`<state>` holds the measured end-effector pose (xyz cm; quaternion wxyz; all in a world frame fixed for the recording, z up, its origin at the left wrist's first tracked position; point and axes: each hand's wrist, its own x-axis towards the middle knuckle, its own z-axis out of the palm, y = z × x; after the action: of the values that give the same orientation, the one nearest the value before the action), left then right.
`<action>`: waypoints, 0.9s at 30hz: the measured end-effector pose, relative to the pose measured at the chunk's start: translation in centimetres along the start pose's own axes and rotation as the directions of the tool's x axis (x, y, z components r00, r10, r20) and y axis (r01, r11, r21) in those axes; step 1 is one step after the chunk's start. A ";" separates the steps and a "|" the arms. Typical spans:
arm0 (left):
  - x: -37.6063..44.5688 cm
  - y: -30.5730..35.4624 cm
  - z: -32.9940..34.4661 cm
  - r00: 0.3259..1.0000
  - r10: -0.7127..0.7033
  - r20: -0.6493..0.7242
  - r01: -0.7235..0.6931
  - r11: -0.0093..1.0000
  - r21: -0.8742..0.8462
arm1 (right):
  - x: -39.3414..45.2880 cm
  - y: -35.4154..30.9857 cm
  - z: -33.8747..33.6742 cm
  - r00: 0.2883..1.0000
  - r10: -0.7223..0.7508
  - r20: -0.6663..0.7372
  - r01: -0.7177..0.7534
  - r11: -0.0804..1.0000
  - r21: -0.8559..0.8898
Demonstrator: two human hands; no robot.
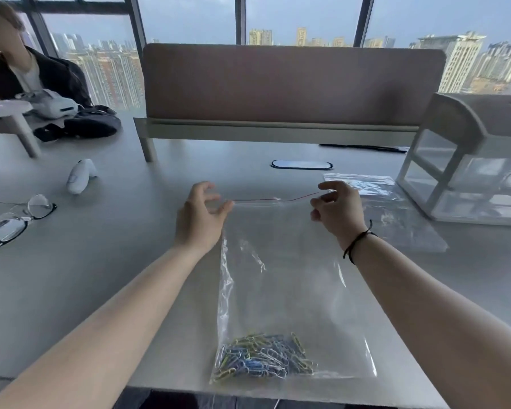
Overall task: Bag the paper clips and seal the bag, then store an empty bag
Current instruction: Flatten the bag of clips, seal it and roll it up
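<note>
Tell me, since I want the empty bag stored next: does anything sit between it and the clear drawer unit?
Nothing visible does. The empty bag lies flat on the desk directly beside the drawer unit, with only bare desk between them.

Left edge: glasses; a white controller above them; a clear drawer unit at right.

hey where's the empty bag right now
The empty bag lies flat on the desk at the right of the head view, just beyond the right hand and in front of the clear drawer organizer.
</note>
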<state>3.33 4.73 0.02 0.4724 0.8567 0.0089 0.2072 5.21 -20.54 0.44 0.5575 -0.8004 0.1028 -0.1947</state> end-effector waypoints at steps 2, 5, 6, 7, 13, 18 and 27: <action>-2.5 1.3 -0.8 0.979 0.177 0.097 -0.190 0.970 0.151 | 0.6 0.4 0.1 1.000 0.017 -0.002 -0.017 1.000 -0.016; -7.3 3.6 -2.4 0.738 0.384 0.554 -0.506 0.859 0.080 | 0.0 0.3 -0.3 0.995 -0.097 -0.002 0.095 0.977 -0.189; -8.6 3.8 -2.5 0.601 0.340 0.723 -0.549 0.833 0.064 | -1.0 0.0 -0.7 0.979 -0.204 0.020 0.200 0.933 -0.299; -9.4 3.4 -2.4 0.492 0.259 0.831 -0.574 0.814 0.086 | -2.6 -0.4 -1.2 0.946 -0.313 0.082 0.320 0.869 -0.377; -10.8 1.4 -1.1 0.404 0.135 0.905 -0.709 0.671 0.216 | -14.9 -0.1 -4.0 0.543 -0.240 0.805 0.695 0.667 -0.270; -10.8 1.9 -1.0 0.395 0.059 0.917 -0.718 0.642 0.268 | -15.4 0.9 -4.6 0.519 -0.118 0.847 0.744 0.550 -0.379; -8.2 0.4 -1.2 0.639 0.000 0.769 -0.454 0.807 0.377 | -15.4 0.9 -5.1 0.501 -0.013 0.865 0.767 0.470 -0.437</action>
<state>-4.70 3.68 -1.95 0.1422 0.9547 -0.2381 -0.1079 -10.78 -19.33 -1.93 0.0534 -0.9527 -0.2838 0.0948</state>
